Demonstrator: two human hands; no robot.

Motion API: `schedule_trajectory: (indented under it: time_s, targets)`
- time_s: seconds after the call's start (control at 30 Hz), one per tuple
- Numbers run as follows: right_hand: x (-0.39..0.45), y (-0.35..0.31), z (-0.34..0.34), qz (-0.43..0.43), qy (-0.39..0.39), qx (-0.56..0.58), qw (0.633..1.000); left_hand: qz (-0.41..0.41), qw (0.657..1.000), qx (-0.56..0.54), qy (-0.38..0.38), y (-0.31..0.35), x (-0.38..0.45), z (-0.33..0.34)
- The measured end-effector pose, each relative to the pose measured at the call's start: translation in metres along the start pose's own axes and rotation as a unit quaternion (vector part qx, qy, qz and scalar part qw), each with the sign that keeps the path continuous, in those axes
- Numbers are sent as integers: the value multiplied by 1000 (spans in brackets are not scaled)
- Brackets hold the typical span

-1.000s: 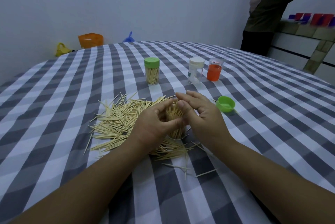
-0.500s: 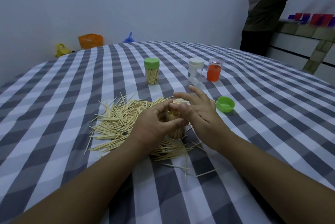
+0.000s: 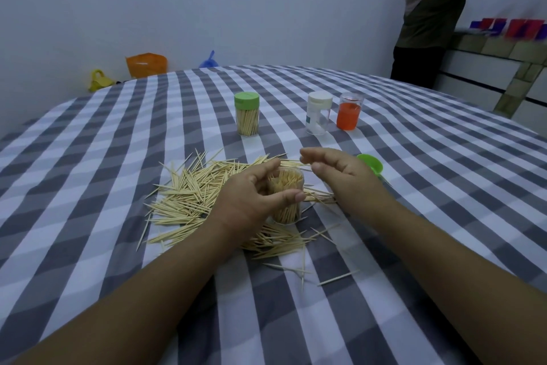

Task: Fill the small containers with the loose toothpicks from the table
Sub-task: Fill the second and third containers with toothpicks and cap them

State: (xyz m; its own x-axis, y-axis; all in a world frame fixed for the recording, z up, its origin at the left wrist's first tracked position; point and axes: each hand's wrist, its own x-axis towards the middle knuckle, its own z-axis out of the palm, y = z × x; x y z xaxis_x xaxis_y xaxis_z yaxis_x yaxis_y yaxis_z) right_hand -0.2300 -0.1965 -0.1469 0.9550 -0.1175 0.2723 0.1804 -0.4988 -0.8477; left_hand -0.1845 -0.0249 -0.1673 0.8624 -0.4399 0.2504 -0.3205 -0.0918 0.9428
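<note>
Beside the clear plastic toothpick container [image 3: 285, 197], gripped by left hand [image 3: 254, 196], lifting away right hand [image 3: 340, 175], fingers [image 3: 307, 154] loosely apart, emptied; container nearing full.

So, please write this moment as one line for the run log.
left hand: grips open toothpick container | right hand: above it, holds nothing | loose toothpicks: many on table | green lid: off

Worktop [image 3: 384, 290] under matt woven cloth, grey-and-white check. Loose toothpicks [image 3: 189, 196] pale bare wood, dull finish. Open container [image 3: 285, 196] clear smooth plastic; green lid [image 3: 373, 164] glossy plastic, as are the capped jars [image 3: 247, 114] behind.
</note>
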Motion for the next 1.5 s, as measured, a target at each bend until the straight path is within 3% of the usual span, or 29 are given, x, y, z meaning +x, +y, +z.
schedule_trajectory:
  time_s: [0.1, 0.2, 0.27, 0.4, 0.67, 0.9, 1.03, 1.3, 1.5]
  targets:
    - [3, 5, -20, 68, -96, -144, 983, -5, 1000, 11, 16, -2, 3, -3]
    - [1, 4, -39, 130, -192, -279, 932, -5, 999, 20, 31, -2, 5, -6]
    - [1, 5, -45, 151, -213, -322, 910, -5, 999, 22, 36, -1, 6, -8]
    - [5, 11, -45, 131, -203, -365, 899, -14, 999, 28, 42, -3, 8, -10]
    - [9, 23, -16, 51, -118, -328, 936, -21, 997, 50, 47, -6, 10, -13]
    - [6, 20, -8, 45, -128, -210, 968, -25, 998, 49, 44, -3, 10, -14]
    - [5, 18, 0, 53, -179, -246, 951, -29, 997, 51, 49, -4, 10, -16]
    - [11, 18, 26, -24, -136, -400, 906, -29, 997, 49, 57, -4, 11, -16]
    - [12, 20, 22, -35, -103, -363, 925, -27, 997, 46, 56, -3, 10, -14]
